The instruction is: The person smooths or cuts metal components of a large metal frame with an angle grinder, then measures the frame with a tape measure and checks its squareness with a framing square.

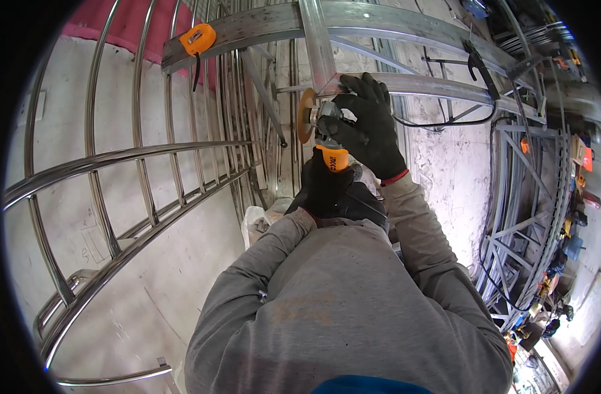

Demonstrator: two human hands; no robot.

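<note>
In black gloves I have an angle grinder with an orange body and a grey metal head. Its brown disc stands edge-on at the left of the head. My left hand is closed around the body from below, its fingers partly hidden. My right hand is bent over the head, thumb and forefinger closed against it, the other fingers raised near the metal frame. Just beyond the disc is a joint where a short upright bar meets a long rectangular steel tube.
An orange tape measure lies on the far tube. A black clamp with a cable hangs on the frame at right. Shiny curved railings stand at left against a pale wall. Tools and metal racks line the right side.
</note>
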